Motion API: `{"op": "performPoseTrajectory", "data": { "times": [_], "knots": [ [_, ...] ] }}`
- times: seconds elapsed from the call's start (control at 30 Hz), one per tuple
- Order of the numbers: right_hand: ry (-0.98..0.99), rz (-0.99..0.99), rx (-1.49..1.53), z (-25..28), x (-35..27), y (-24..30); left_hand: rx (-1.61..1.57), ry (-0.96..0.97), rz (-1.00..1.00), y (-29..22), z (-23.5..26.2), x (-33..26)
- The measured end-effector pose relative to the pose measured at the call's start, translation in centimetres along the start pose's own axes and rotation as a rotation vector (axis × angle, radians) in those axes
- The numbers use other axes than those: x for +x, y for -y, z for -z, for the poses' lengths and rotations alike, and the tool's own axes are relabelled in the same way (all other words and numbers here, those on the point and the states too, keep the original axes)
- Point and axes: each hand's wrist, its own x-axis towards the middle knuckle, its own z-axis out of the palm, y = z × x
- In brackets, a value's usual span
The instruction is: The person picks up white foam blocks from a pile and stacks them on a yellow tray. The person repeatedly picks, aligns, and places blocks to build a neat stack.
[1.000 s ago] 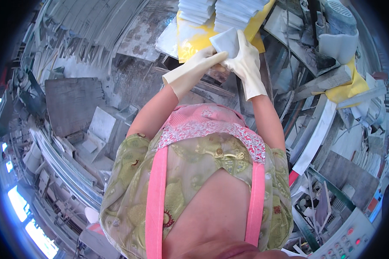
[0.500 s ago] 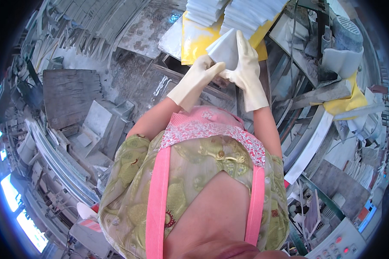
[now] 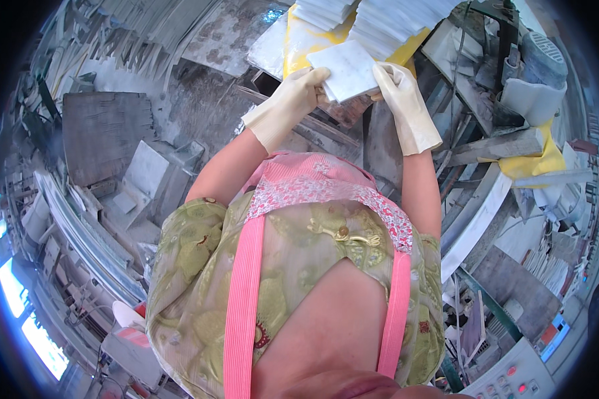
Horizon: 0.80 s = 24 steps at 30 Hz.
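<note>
Between my hands are square white tiles [image 3: 347, 68], apparently thin marble, at least two lying together with their broad face up. My left hand [image 3: 287, 105], in a cream rubber glove, pinches their left edge with the thumb on top. On the opposite side my right hand [image 3: 404, 105], gloved the same way, grips the edge; its fingertips underneath are partly hidden. Just beyond the held tiles stand rows of similar white tiles [image 3: 387, 28], on a yellow sheet [image 3: 299, 48].
Grey boards [image 3: 106, 136] and stone offcuts lie at the left. At the right are a wooden beam [image 3: 496, 146], a yellow cloth [image 3: 546, 158] and a large grey container [image 3: 542, 60]. A panel with buttons [image 3: 512, 379] shows at the lower right.
The tiles have turned from a tilted, upright hold to lying with a broad face up. My hands have moved apart to opposite edges.
</note>
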Motion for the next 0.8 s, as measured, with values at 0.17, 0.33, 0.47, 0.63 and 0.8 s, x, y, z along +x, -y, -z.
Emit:
{"op": "performPoseTrajectory", "data": {
  "times": [0.17,0.33,0.47,0.63,0.8],
  "knots": [
    [-0.021,-0.041,-0.071,-0.3,-0.1,0.2,0.018,0.011,-0.014,0.1,0.3,-0.1],
    [-0.014,-0.089,-0.088,-0.3,-0.3,-1.0,0.136,-0.034,-0.007,-0.9,-0.3,-0.8],
    [0.012,-0.122,-0.061,-0.5,-0.3,-2.1,0.274,-0.072,-0.037,-1.8,-1.2,-1.5],
    [0.075,-0.215,-0.002,-0.4,-0.5,-3.1,0.375,-0.064,-0.049,-2.9,-2.1,-2.3],
    [0.031,-0.18,0.139,-0.2,-0.4,-4.2,0.55,-0.052,-0.088,-3.5,-2.9,-3.1]
  ]
}}
